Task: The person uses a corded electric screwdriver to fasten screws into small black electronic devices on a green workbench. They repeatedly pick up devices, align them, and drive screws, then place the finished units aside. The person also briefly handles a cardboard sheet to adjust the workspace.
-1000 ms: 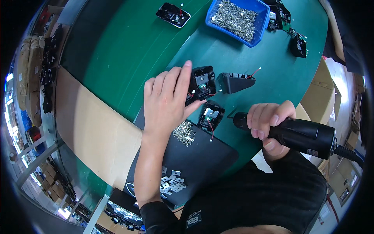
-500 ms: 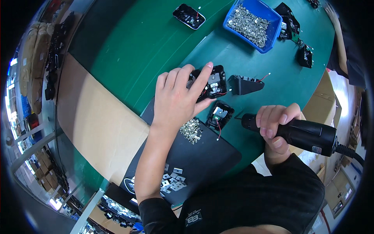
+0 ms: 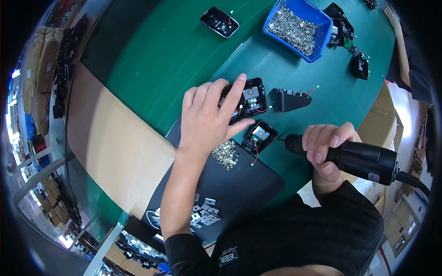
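My left hand (image 3: 206, 110) lies palm down over a black plastic housing, its fingers stretched out and the thumb apart. Most of that piece is hidden beneath it. Against its fingertips is another open black housing (image 3: 254, 99) with a metal plate and a red wire inside. A smaller black housing (image 3: 259, 136) with a plate and a red wire lies below the thumb. My right hand (image 3: 329, 142) is wrapped round a black corded electric screwdriver (image 3: 363, 161). Its bit points left toward the smaller housing, apart from it.
A black wedge-shaped housing (image 3: 291, 100) lies beyond. Screws fill a blue bin (image 3: 322, 54); more screws (image 3: 225, 155) and metal plates (image 3: 206, 215) lie on a black mat (image 3: 248, 184). A white-rimmed housing (image 3: 220, 22) sits on the green belt. Another person's arm (image 3: 401, 55) shows far right.
My left hand and the housings by its fingers have shifted slightly left. The smaller housing has turned a little, its wire swinging left. The white-rimmed housing has moved left. My right hand stays put.
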Demonstrator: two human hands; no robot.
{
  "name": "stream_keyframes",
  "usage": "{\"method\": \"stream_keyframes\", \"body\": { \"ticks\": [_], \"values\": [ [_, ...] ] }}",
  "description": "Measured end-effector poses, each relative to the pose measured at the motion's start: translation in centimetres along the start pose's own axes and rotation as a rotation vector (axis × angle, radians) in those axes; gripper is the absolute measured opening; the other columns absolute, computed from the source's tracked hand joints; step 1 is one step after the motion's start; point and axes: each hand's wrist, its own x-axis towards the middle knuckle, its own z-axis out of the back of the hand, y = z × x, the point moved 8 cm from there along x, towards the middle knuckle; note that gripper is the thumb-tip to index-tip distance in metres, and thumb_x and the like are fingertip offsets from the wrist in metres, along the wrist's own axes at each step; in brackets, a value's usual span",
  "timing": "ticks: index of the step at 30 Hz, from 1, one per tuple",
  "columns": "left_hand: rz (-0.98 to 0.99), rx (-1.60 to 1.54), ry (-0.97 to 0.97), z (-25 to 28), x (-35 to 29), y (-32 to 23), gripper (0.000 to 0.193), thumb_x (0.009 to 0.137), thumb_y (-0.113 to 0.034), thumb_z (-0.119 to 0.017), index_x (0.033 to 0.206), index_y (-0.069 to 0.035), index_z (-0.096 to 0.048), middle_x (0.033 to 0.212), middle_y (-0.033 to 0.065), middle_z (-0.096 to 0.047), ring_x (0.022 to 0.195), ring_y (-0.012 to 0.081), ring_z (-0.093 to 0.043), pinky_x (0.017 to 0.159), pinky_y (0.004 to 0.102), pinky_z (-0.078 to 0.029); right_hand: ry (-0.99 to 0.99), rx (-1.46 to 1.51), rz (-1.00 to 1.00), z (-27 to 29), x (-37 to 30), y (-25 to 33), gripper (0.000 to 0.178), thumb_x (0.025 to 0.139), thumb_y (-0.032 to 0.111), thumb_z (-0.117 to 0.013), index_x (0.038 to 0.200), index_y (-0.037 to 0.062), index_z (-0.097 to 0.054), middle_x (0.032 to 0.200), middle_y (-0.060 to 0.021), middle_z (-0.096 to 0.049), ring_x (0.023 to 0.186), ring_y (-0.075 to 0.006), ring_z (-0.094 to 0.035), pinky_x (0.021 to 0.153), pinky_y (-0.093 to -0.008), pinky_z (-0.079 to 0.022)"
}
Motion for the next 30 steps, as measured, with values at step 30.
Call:
{"method": "stream_keyframes", "body": {
  "ticks": [30],
  "values": [
    [0.197, 0.01, 0.023, 2.1, 0.7, -1.5, 0.075, 0.06, -0.048, -0.08, 0.121, -0.01, -0.059, 0.102, 0.0061, -0.053, 0.091, 0.023, -0.051, 0.079, 0.0369, -0.039, -0.014, -0.013, -0.032, -0.3, 0.0, -0.1, 0.04, 0.079, 0.02, -0.076, 0.103, 0.0124, -0.045, 0.069, 0.0016, -0.052, 0.064, -0.0138, -0.053, 0.068, -0.0318, -0.043]
  ]
}}
